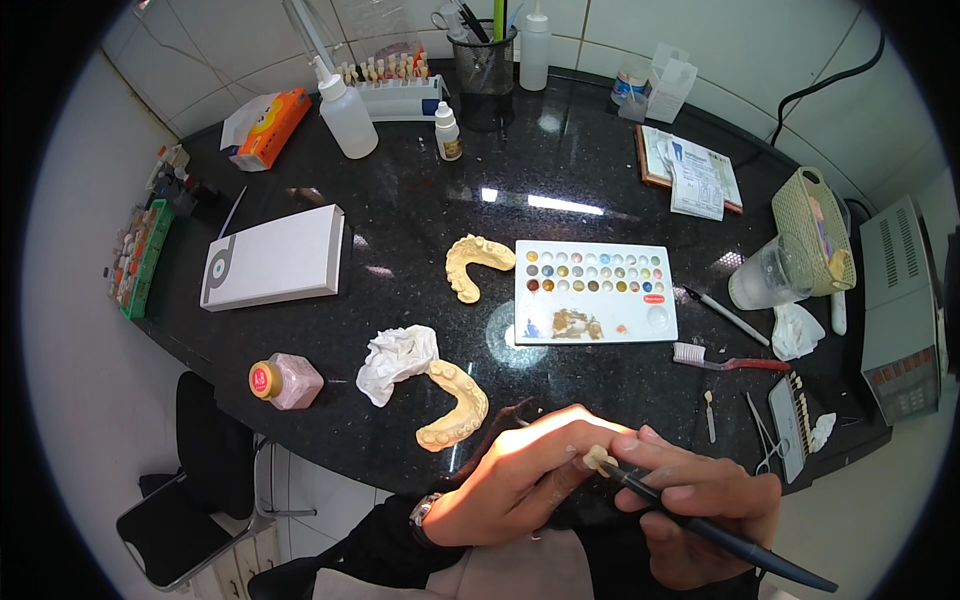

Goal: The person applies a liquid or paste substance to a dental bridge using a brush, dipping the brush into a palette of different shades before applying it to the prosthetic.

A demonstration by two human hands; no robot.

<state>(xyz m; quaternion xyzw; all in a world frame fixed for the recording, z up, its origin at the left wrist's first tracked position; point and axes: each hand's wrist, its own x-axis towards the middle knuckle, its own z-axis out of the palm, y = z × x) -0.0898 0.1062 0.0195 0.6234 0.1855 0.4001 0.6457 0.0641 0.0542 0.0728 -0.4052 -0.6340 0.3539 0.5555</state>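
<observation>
My left hand [525,470], at the lower middle, pinches a small cream tooth-shaped piece [597,457] between fingers and thumb. My right hand [715,505] grips a dark-handled fine brush [740,543], its tip against the piece. A thin dark rod pokes out behind my left hand; what it joins is hidden. Ahead lie two cream dental arch models [455,400], the nearer touching a crumpled white tissue [390,357], and a white palette [595,315] with rows of small coloured paints.
Around them are a pink jar [293,383], white box [270,258], bottles [348,125], pen cup [480,70], papers [700,180], glass [760,280], toothbrush [725,360], scissors [763,435], shade guide [790,430] and grey appliance [890,310] on the dark counter [420,200]. A chair [200,460] stands lower left.
</observation>
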